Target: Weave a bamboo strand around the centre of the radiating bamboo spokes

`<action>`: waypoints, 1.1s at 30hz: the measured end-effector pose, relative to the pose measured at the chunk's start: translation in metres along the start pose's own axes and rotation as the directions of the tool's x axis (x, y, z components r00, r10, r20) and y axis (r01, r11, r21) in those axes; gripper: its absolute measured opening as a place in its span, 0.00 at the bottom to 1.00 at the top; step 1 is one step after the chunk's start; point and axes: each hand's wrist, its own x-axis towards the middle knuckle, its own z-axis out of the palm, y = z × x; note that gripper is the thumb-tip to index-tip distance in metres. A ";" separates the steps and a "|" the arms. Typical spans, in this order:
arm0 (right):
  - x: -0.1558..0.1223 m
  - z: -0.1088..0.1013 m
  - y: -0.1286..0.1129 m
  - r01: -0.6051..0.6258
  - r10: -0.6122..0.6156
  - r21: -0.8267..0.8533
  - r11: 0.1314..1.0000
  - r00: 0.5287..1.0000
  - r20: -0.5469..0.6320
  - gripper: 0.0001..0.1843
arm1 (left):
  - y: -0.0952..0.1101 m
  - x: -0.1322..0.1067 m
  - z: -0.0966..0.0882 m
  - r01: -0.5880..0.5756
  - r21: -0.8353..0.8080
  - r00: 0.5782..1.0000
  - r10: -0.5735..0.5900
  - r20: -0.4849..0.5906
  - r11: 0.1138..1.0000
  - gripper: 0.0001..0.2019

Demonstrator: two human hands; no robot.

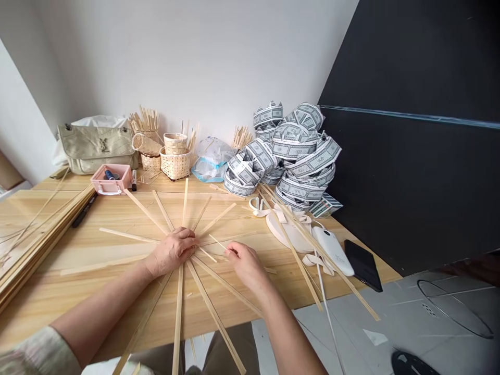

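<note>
Flat pale wooden strips [180,307], bamboo by their look, lie on the table fanned out like spokes. My left hand [175,251] is closed over their crossing point, fingers curled down on it, and hides most of that centre. To its right, my right hand [242,259] pinches a thin, narrow strip [217,241] between thumb and fingertips. This narrow strip slants up and left toward the spokes. Several spokes reach past the table's front edge, above my lap.
Long strips [42,237] are bundled at left. Behind stand a pink box [111,179], small woven baskets [175,162], a handbag [97,148] and patterned paper-like coils [297,148]. At right lie scissors [257,207], a ribbon roll [287,232], a white device [332,247] and a phone [363,264].
</note>
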 end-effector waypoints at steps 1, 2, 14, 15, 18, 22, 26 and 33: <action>-0.001 0.001 0.001 0.000 0.000 -0.028 1.000 1.000 -0.020 0.09 | 0.000 0.000 0.001 -0.005 -0.003 1.000 0.005 0.008 1.000 0.11; -0.002 0.001 0.003 -0.006 0.004 -0.054 0.999 1.000 -0.030 0.07 | 0.000 0.000 0.002 -0.008 -0.005 1.000 0.008 0.014 1.000 0.11; 0.005 0.004 -0.005 -0.012 0.040 -0.233 0.972 0.993 0.112 0.06 | 0.003 0.000 0.002 -0.003 0.020 0.994 0.001 0.105 1.000 0.09; 0.007 0.002 -0.007 -0.018 0.052 -0.240 0.971 0.990 0.134 0.04 | 0.003 0.000 0.003 -0.002 0.021 0.994 0.000 0.106 1.000 0.10; 0.012 -0.006 -0.013 -0.053 0.117 -0.276 0.960 0.969 0.219 0.03 | 0.002 0.000 0.004 0.002 0.023 0.993 -0.004 0.115 1.000 0.10; 0.013 -0.011 -0.018 -0.052 0.135 -0.315 0.948 0.959 0.249 0.05 | 0.000 0.000 0.005 0.004 0.024 0.993 -0.007 0.117 1.000 0.11; 0.012 -0.014 -0.017 -0.007 0.097 -0.321 0.947 0.959 0.267 0.07 | 0.001 0.000 0.005 0.006 0.025 0.993 -0.009 0.120 1.000 0.11; 0.005 -0.017 -0.028 0.090 0.058 -0.532 0.842 0.965 0.255 0.09 | 0.002 0.001 0.005 0.028 0.029 0.991 -0.032 0.127 0.999 0.10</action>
